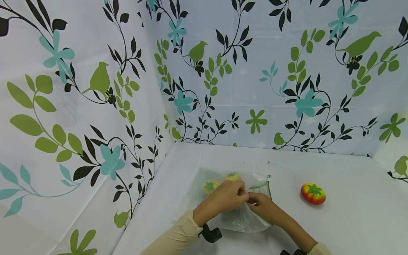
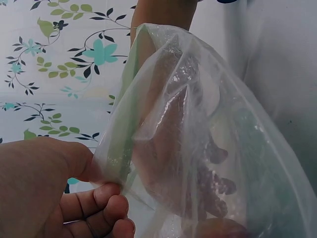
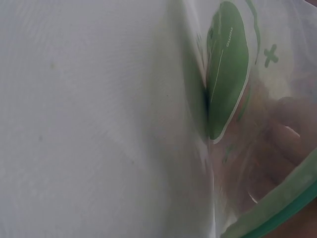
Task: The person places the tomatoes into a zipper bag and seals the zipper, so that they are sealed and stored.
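A clear zip bag (image 1: 247, 221) with a green zip strip and green print lies on the white table. Two round, tomato-like things, a nearer one (image 1: 210, 187) and a farther one (image 1: 232, 176), show through its film. My left hand (image 1: 227, 194) pinches the bag's edge by the green strip (image 2: 126, 104) between thumb and fingers. Close beside it, my right hand (image 1: 262, 205) reaches in from the right, fingers curled at the bag's mouth. Film covers the right fingers (image 3: 282, 139) in the right wrist view, so their hold is partly veiled.
A red-and-yellow tomato-like thing (image 1: 313, 193) with a green star-shaped top sits on the table (image 1: 350, 212), right of the bag. Patterned cloth (image 1: 204, 88) with leaves and birds hangs at the back and along the left side.
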Tool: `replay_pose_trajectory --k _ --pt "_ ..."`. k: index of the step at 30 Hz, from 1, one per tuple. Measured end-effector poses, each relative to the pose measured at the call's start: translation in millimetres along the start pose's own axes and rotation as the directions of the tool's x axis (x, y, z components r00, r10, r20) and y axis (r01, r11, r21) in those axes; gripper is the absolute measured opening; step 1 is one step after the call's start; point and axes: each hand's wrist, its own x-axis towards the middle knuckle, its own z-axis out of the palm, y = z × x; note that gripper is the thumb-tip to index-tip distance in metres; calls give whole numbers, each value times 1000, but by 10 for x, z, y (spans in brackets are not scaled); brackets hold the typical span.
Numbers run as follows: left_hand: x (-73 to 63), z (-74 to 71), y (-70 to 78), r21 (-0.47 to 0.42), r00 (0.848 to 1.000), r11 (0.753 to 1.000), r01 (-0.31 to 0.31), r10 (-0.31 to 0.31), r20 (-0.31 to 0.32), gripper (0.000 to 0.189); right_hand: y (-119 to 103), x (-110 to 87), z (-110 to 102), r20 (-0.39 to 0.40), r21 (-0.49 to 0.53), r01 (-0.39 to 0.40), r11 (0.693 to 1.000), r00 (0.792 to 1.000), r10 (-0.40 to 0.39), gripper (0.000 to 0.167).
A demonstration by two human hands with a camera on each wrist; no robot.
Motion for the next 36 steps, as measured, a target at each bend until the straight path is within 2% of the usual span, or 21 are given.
replay_pose_trajectory --k 7,13,16,21,25,28,32,36 --pt "13 12 11 44 1000 999 2 -1 -21 24 -17 -30 -31 34 12 -18 1000 999 18 36" --pt "23 5 22 48 1000 999 2 -2 -16 24 -20 -133 -200 3 -35 -34 999 999 34 29" --pt "27 5 18 45 1000 999 -1 2 -21 23 -37 -205 -370 -20 -60 -53 997 998 51 28" --pt "35 12 -4 26 1000 1000 -10 11 -28 24 -95 -382 -736 -97 -166 -103 981 991 88 28" --pt "35 13 -12 9 999 1000 -10 11 -33 25 -144 -540 -1043 -200 -285 -155 946 975 99 31" --pt "37 18 -15 8 999 1000 -8 8 -31 25 -137 -653 -1278 -247 -343 -208 916 961 126 42" --pt "47 26 -14 12 1000 1000 -6 6 -25 25 -47 -802 -1556 -249 -366 -268 891 951 184 57" --pt "57 32 -7 10 1000 1000 -7 7 -18 24 124 -944 -1741 -238 -392 -300 870 946 219 68"
